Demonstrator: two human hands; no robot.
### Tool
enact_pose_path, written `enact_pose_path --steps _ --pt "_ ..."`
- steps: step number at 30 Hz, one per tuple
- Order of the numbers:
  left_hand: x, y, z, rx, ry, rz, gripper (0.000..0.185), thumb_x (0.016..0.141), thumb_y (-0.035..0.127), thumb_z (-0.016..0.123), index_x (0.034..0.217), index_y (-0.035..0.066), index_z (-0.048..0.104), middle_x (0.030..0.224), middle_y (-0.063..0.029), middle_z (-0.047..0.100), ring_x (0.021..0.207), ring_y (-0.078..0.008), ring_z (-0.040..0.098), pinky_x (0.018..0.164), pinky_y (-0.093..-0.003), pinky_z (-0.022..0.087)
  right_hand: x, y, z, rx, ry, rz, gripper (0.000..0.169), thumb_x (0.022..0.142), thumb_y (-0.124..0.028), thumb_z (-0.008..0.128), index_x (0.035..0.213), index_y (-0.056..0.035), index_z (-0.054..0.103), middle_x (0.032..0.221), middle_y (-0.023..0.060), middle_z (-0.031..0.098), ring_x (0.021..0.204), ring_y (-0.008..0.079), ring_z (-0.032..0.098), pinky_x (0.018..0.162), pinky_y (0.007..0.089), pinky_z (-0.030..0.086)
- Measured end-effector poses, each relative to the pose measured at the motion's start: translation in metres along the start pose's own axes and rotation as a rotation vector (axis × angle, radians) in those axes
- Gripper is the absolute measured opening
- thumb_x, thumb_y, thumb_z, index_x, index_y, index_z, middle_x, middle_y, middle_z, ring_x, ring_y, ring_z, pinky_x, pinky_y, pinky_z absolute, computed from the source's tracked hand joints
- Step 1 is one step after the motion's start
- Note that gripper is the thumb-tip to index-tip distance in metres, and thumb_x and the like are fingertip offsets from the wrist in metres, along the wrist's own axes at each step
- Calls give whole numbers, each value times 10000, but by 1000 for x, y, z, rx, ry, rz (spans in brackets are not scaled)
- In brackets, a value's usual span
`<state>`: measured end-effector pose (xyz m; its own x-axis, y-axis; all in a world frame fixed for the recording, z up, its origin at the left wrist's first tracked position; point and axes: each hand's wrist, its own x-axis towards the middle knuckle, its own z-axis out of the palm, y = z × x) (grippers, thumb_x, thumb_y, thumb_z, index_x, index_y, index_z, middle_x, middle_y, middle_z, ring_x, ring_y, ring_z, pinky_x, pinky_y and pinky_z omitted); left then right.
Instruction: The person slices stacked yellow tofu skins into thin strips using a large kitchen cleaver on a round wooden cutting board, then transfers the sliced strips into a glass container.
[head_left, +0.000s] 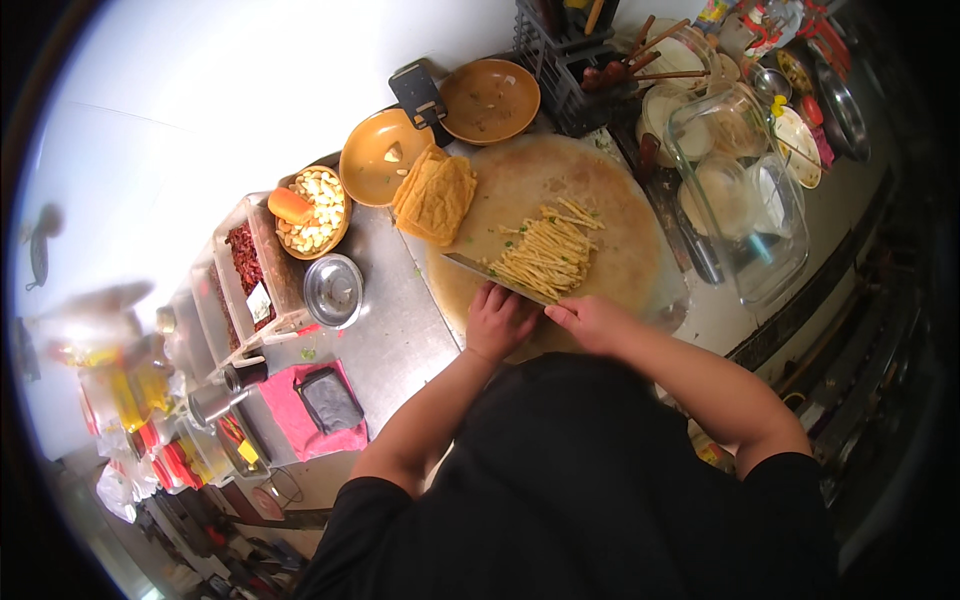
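My right hand (589, 322) grips the handle of a kitchen cleaver (499, 277), whose blade points to the upper left over a round cutting board (622, 195). My left hand (499, 321) is at the near side of the blade with its fingers bent; whether anything lies under them is hidden. Just beyond the blade is a heap of thin yellow strips (546, 251), probably cut tofu skin, with bits of green among them. A folded stack of yellow-brown sheets (435, 196) rests on the board's upper left edge.
Behind the board stand two orange-brown bowls (491, 101) and a black phone-like device (418, 94). Left are a bowl of garlic cloves (322, 195), a round clear tub (334, 289) and dried chillies (244, 251). Right are a glass dish (795, 262) and a dark rack (570, 64).
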<state>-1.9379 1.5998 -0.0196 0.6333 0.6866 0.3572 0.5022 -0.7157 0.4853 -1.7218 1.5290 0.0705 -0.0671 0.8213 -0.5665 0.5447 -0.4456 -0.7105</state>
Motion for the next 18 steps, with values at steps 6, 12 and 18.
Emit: enact_pose_path --steps 6,12,18 --pt "3 8 -11 16 0 -3 465 769 295 842 1148 56 719 1205 -135 663 1199 -378 583 1041 -467 486 -19 22 -23 76 -77 171 579 1041 -565 518 1055 -29 737 930 237 727 902 405 706 815 452 540" --pt "1 5 -7 17 3 -12 490 783 302 834 1191 63 705 1236 -141 647 1191 -383 576 1036 -479 483 -58 -12 -31 57 31 45 577 1056 -539 505 997 -3 709 893 254 705 878 436 682 801 466 527" --pt "-2 3 -5 19 -7 -10 530 768 308 836 1233 91 701 1286 -156 635 1214 -419 563 1048 -497 481 -75 -25 -36 -29 -46 114 581 1067 -529 478 1004 1 708 925 262 713 934 467 675 832 484 528"
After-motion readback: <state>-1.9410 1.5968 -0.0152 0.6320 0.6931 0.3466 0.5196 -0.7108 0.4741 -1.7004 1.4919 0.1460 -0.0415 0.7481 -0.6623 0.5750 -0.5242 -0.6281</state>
